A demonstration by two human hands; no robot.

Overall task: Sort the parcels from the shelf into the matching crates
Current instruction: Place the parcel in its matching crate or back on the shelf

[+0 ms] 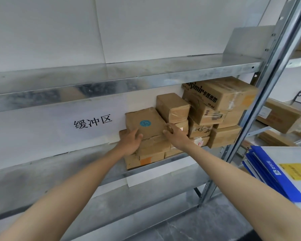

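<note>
A brown cardboard parcel with a round blue sticker [145,122] lies tilted on top of a stack of parcels on the metal shelf [59,164]. My left hand [131,140] grips its lower left corner, thumb on the front face. My right hand [174,132] holds its right edge with curled fingers. Beside it stands a small taped box [172,106], and further right a pile of larger cartons [221,100]. Under the stickered parcel sit flatter boxes, one with an orange label [145,160].
A white sign with black characters [92,122] hangs on the shelf's back wall. The steel upright [261,94] borders the pile on the right. A blue and white crate [283,173] sits at lower right. More cartons [281,117] lie on the neighbouring rack.
</note>
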